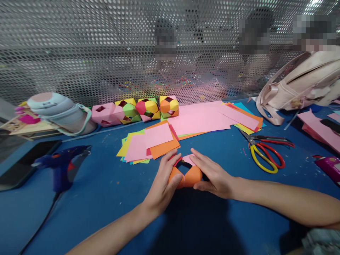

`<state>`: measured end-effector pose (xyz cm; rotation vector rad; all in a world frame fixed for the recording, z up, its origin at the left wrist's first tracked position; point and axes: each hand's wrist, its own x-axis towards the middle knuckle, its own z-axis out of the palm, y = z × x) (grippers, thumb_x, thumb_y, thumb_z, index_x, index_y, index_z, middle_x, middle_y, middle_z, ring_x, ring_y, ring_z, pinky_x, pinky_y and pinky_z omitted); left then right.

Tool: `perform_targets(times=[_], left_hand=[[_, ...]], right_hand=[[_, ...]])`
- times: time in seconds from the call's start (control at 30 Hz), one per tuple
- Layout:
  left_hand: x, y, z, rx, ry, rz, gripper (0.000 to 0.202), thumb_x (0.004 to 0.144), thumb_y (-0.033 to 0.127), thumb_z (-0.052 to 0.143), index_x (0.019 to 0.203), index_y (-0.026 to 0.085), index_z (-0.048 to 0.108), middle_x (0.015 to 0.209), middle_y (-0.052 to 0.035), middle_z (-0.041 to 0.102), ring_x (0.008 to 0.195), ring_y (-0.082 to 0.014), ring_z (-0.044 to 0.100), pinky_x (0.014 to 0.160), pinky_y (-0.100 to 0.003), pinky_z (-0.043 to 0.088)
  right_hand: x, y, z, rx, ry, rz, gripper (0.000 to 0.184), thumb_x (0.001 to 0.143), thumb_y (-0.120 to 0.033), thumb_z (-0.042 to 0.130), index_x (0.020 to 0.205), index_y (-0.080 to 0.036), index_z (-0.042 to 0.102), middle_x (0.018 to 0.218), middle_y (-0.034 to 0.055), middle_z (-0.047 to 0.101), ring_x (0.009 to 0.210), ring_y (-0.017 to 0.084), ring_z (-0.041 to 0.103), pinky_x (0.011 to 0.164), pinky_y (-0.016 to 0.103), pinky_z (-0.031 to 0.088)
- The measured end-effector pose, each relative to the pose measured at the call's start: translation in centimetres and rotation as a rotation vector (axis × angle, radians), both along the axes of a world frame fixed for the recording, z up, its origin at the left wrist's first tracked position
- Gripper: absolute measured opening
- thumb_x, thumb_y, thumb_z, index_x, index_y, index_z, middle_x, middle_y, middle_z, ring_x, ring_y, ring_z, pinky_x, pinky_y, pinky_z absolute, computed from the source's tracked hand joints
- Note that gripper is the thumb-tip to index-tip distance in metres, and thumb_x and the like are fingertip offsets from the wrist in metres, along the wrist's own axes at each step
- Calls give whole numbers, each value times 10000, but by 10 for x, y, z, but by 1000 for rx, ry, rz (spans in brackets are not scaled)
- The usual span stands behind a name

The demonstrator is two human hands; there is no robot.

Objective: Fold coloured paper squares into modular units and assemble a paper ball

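Note:
An orange and pink folded paper ball (189, 176), part built with an open top, rests on the blue table (111, 191). My left hand (164, 179) cups its left side, fingers curled round it. My right hand (211, 173) presses against its right side, fingers laid along the paper. Both hands grip the piece between them. Just behind it lies a stack of small coloured paper squares (151, 145), pink and orange on top.
Several finished paper balls (138, 110) line the perforated metal screen. Large pink sheets (209, 118) lie behind. Red and yellow scissors (265, 152) sit right, a blue glue gun (63, 164) and a phone (23, 164) left, a pale bottle (58, 111) far left, a pink backpack (300, 83) at right.

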<state>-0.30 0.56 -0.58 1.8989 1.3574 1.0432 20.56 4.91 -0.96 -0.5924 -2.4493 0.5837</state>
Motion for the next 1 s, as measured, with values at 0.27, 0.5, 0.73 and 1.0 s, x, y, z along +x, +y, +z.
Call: perform_targets(times=[0.27, 0.5, 0.73, 1.0], left_hand=[[-1, 1, -1, -33, -5, 8, 350, 911, 359, 374, 1226, 235, 463, 1353, -111, 380, 1293, -256, 326, 1078, -483, 256], [-3, 1, 1, -70, -67, -35, 560, 821, 501, 510, 1309, 250, 398, 1428, -112, 337, 1342, -292, 260, 1092, -486, 230], [-2, 2, 1, -177, -207, 5, 528, 825, 437, 537, 1299, 258, 385, 1428, -95, 352, 1325, -275, 313, 1087, -473, 259], [-9, 4, 11, -74, 99, -81, 628, 760, 252, 628, 1324, 273, 351, 1499, -95, 222, 1372, -279, 205, 1093, -488, 240]], right_hand=[[-2, 0, 3, -33, 10, 4, 681, 889, -521, 385, 1408, -110, 227, 1427, 220, 301, 1374, 229, 193, 1084, 422, 286], [0, 7, 11, -264, -44, -127, 751, 842, -626, 372, 1364, -87, 351, 1439, 197, 301, 1344, 265, 269, 1092, 456, 266], [1, 16, 18, -469, 128, -177, 624, 877, -578, 366, 1324, -143, 408, 1334, 145, 474, 1226, 226, 455, 1044, 432, 351], [13, 29, 22, -209, -31, 0, 766, 795, -557, 546, 1392, -144, 299, 1463, 159, 271, 1358, 239, 241, 1100, 444, 244]])
